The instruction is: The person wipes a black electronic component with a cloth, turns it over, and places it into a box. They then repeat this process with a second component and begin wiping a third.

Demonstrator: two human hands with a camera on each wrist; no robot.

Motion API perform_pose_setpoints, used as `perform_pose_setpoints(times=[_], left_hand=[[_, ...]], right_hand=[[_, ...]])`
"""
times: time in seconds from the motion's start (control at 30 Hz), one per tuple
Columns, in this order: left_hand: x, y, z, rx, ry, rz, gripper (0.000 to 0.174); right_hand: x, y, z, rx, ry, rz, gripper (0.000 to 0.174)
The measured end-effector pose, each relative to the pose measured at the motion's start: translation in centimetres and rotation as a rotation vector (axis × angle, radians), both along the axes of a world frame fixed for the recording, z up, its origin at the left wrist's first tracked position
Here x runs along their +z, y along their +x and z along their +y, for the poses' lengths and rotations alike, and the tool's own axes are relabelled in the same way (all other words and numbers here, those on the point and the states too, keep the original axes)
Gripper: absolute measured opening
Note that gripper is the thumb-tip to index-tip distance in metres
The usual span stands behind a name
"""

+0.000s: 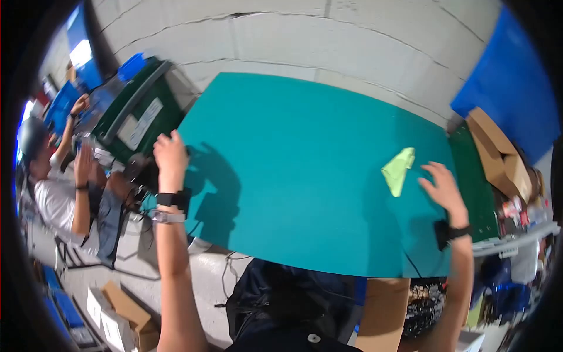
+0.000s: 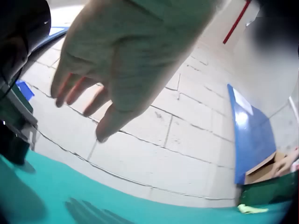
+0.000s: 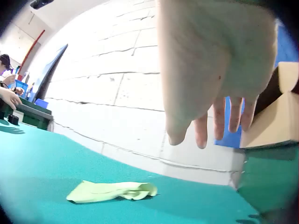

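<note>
A light green folded cloth lies on the right part of the teal tabletop. My right hand is raised just to the right of the cloth, its fingers extended and holding nothing. In the right wrist view the palm faces the camera, with the cloth below and to the left on the table. Over the table's left edge hovers my left hand, empty, its shadow falling on the tabletop. The left wrist view shows its fingers relaxed and slightly bent.
Left of the table stands a dark green bin, and another person sits beyond it. An open cardboard box sits at the right beside a blue panel. A white block wall borders the far edge.
</note>
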State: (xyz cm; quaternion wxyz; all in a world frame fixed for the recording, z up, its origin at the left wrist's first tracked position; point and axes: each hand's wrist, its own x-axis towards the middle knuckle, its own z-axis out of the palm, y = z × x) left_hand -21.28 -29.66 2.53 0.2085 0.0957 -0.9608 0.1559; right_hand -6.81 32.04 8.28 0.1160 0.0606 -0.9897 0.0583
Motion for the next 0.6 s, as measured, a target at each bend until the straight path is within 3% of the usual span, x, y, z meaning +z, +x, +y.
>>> perform_pose_setpoints(times=[0.03,0.07,0.1,0.17,0.27,0.37,0.43,0.5,0.6], left_hand=[[-3.3,-2.5,-2.7,0.027,-0.034,0.072,0.044],[-3.4,-3.1,-2.8,0.119,0.010,-0.041,0.040],[-3.2,-3.3,-2.7,0.166,0.068,-0.181,0.047],[-3.8,-4.1,-3.6,0.178,0.127,-0.363,0.079],[-4.0,-3.9,-3.3,0.159,0.191,-0.271,0.079],[-3.3,-3.2,-3.0,0.181,0.184,-0.213,0.091],[-0.2,-1.0,-0.3,0.047,0.178,-0.138,0.059],[1.4,0.0,1.6,0.024,0.211,-0.123,0.064],[4.6,2.2,5.6,-0.330,0.512,0.062,0.071]], right_hand=[[-1.4,-0.9,-0.5,0.004,-0.011,-0.029,0.041],[-2.7,-2.0,-1.0,-0.007,-0.049,-0.077,0.043],[-3.8,-2.9,-1.5,-0.011,-0.091,-0.124,0.045],[-5.3,-3.9,-2.6,-0.043,-0.133,-0.149,0.047],[-5.3,-4.7,-4.8,-0.173,-0.081,-0.207,0.043],[-6.1,-5.8,-3.7,-0.120,-0.136,-0.200,0.033],[-6.4,-6.1,-3.5,-0.131,-0.158,-0.137,0.026],[-6.3,-6.2,-3.6,-0.141,-0.176,-0.075,0.020],[-4.8,-6.3,-5.2,-0.121,-0.231,0.125,0.012]])
